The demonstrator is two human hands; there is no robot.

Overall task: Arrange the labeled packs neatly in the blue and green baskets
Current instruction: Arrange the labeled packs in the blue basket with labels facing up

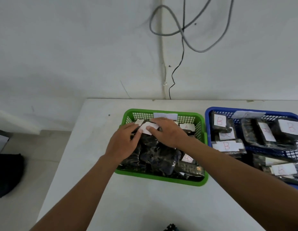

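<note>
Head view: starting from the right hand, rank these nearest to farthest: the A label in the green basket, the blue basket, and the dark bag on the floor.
From the right hand:
1. A label, just to its right, inside the green basket.
2. Blue basket, farther right on the table.
3. Dark bag, far left, down on the floor.

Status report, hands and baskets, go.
Both hands in green basket: left hand and right hand pinching one labeled pack. Blue basket holds B packs. Nothing blocking.
</note>
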